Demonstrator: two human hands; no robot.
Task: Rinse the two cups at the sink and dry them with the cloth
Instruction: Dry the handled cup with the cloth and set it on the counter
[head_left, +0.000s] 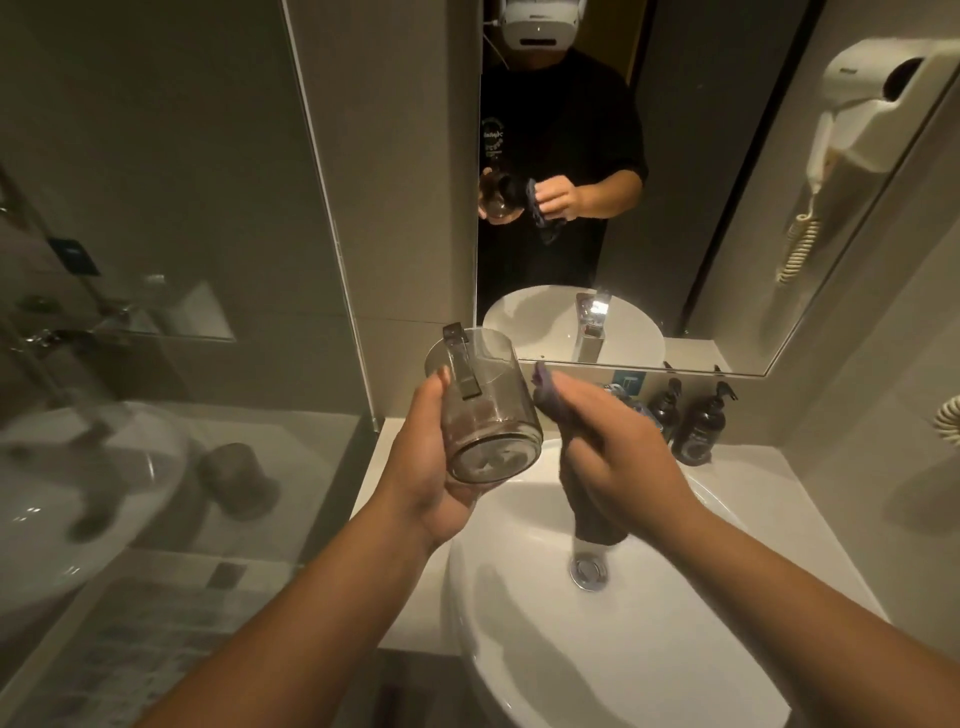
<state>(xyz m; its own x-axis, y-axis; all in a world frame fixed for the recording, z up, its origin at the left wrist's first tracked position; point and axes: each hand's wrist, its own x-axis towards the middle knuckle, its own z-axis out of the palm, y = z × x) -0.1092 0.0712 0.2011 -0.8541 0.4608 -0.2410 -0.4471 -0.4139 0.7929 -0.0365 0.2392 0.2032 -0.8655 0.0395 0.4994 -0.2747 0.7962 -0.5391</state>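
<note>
White sink (649, 649) fills the near right. Above its far left rim, your left hand (441, 478) grips a clear cup (485, 410), tilted, base toward you. Just right, your right hand (618, 452) curls round a dark cloth (587, 499), hanging over the drain (588, 570).

The cup (483, 410) at the middle of the frame is smoky clear glass, smooth, with a thick glossy base. Just right of it the cloth (582, 467) is dark, soft, matt fabric. The sink (649, 649) at lower right is glossy white ceramic; its drain (588, 570) is bright polished metal. Two pump bottles (696, 421) right of centre look dark and shiny. The hair dryer (878, 109) at upper right is smooth white plastic.
</note>
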